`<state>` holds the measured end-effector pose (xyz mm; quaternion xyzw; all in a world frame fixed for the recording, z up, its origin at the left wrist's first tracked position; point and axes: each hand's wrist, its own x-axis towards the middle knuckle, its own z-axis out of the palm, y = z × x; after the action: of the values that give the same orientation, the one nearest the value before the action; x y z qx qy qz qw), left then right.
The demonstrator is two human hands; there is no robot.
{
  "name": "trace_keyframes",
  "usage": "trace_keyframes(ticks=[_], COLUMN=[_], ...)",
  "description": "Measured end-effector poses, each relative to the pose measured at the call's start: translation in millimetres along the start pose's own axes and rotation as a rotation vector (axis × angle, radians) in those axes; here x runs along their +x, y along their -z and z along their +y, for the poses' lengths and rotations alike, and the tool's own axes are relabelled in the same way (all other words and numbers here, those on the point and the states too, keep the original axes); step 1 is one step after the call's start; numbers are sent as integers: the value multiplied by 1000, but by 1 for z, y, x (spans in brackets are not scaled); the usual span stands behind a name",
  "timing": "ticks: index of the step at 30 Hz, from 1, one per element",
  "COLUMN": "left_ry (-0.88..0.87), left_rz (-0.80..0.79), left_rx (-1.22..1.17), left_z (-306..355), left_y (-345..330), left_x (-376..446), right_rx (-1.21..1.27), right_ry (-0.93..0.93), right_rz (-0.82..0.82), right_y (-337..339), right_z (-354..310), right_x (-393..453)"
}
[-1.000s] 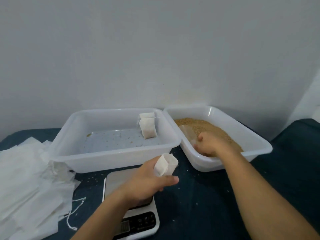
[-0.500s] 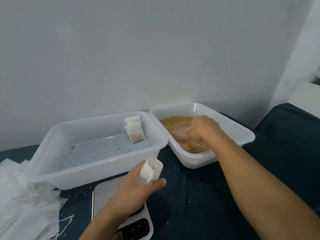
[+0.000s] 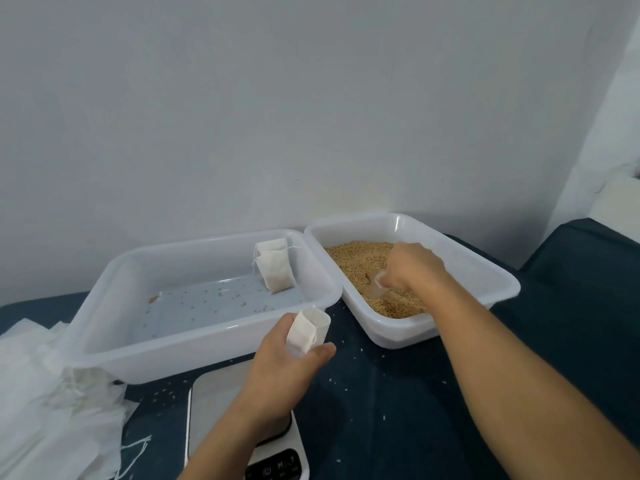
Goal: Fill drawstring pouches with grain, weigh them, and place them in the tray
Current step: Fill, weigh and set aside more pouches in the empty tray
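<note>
My left hand (image 3: 282, 365) holds a small white drawstring pouch (image 3: 306, 330) upright with its mouth open, above the scale (image 3: 221, 410). My right hand (image 3: 412, 268) is inside the grain tray (image 3: 485, 268), gripping a clear plastic scoop (image 3: 375, 287) that sits in the brown grain (image 3: 356, 258). The other white tray (image 3: 114, 278) to the left holds two filled pouches (image 3: 277, 268) leaning against its far right corner, with a few loose grains on its floor.
A heap of empty white pouches (image 3: 41, 393) with loose strings lies at the left edge. The dark blue cloth (image 3: 381, 410) has scattered grains on it. A white wall (image 3: 311, 98) stands directly behind both trays.
My right hand has shifted with the scoop from the tray's near side to the middle of the grain. My left hand keeps the pouch over the scale. The camera turned a little.
</note>
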<state>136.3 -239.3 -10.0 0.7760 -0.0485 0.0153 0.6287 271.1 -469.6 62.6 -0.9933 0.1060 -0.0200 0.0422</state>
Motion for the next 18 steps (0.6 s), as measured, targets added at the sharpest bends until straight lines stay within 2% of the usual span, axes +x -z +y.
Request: trace_keyframes(ticks=[7,18], left_ry=[31,-4], left_rz=[-11,40], left_rx=[-31,-11], left_z=[-6,-6], left_y=[5,14], left_x=[-1,-10], right_rx=[236,415], right_ry=[-44,-57], right_rz=[74,128], right_y=[-11,-18], right_z=[13,22], right_x=[-16,-44])
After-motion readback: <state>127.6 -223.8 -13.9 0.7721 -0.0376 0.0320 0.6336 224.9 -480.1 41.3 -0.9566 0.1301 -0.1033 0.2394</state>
